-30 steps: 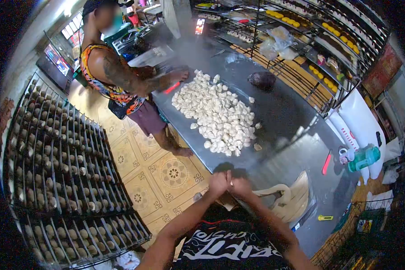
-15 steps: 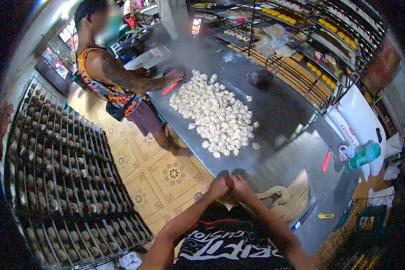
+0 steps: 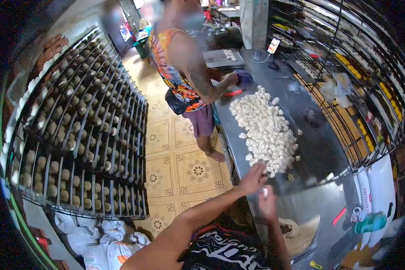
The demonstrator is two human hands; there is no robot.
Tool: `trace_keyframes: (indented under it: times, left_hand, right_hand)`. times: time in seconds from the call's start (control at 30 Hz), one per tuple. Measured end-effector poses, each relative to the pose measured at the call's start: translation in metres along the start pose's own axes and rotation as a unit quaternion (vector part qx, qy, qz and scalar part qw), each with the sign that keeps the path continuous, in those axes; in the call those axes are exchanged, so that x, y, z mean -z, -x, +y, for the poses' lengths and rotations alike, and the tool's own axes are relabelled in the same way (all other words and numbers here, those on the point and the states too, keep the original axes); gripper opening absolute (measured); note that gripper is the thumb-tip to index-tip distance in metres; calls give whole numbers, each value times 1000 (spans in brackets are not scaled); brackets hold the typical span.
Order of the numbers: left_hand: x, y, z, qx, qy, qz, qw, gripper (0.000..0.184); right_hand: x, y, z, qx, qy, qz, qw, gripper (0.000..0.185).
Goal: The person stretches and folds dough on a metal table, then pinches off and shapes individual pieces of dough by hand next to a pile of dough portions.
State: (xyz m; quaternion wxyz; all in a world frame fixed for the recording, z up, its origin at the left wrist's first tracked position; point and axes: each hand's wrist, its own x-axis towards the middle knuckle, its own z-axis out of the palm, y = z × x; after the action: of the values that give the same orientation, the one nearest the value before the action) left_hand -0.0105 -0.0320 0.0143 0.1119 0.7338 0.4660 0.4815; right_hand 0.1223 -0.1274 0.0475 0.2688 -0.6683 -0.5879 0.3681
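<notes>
A pile of small white dough pieces [image 3: 265,130] is spread over the metal table [image 3: 315,157]. My left hand [image 3: 252,180] is at the near end of the pile, its fingers stretched toward the nearest pieces and somewhat blurred. Just beside and below it, my right hand [image 3: 268,208] is closed on a small white dough piece [image 3: 265,192] that shows at the fingertips. A larger slab of dough [image 3: 303,238] lies on the table to the right of my right forearm.
Across the table's left edge a co-worker [image 3: 184,67] reaches onto a dark purple bundle [image 3: 244,78]. Racks of round dough balls [image 3: 76,130] fill the left side. To the right are a red-handled tool [image 3: 339,216], a teal bottle [image 3: 370,223] and a yellow cutter [image 3: 316,264].
My view has turned left. My hands, earlier together near my body, have parted; the left has gone out to the pile. The co-worker's hand is now at the purple bundle.
</notes>
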Motion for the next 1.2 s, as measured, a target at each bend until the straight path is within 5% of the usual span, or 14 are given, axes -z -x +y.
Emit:
trace_keyframes:
  times: [0.07,0.1,0.2,0.33,0.4,0.5,0.57,0.6,0.67,0.73,0.87,1.0,1.03,1.2]
  left_hand:
    - [17,23,12,79,63,-259,961,35]
    - [17,30,11,-28,137,-316,938,28]
    - [-3,65,18,23,73,-289,954,26]
    - [-25,113,20,132,-49,-243,960,39]
    - [-8,84,31,171,-173,-311,919,49]
    - [0,55,14,209,-62,-290,932,52]
    - [-24,50,-13,157,-129,-184,962,55]
    - [-21,36,-24,238,-91,-260,932,48]
    - [-22,15,-19,150,-45,-46,986,33]
    - [7,-4,10,-14,-70,-7,997,43]
    - [-42,98,-23,87,-21,-191,978,36]
    - [-89,178,-64,229,42,-401,886,39]
    - [-77,165,-46,230,45,-403,885,39]
    - [-12,69,25,206,-146,-386,887,46]
  right_hand:
    - [-20,1,39,15,16,-25,999,28]
    - [-35,2,72,25,33,-41,998,30]
    - [-47,-3,118,47,78,-70,993,35]
    - [-31,13,103,234,105,-31,966,30]
    - [-31,7,102,196,110,-69,972,29]
    - [-27,-11,104,83,126,-180,972,29]
    - [-33,5,94,71,116,-157,978,32]
    - [-25,17,60,57,116,-150,980,32]
    - [-3,24,2,206,159,-60,964,30]
    - [6,17,18,113,119,-77,983,30]
    - [-14,-5,64,-110,-25,-168,979,30]
    - [-34,14,120,289,107,89,947,37]
    - [-30,17,111,285,109,88,948,37]
    - [-11,17,56,57,238,-92,965,41]
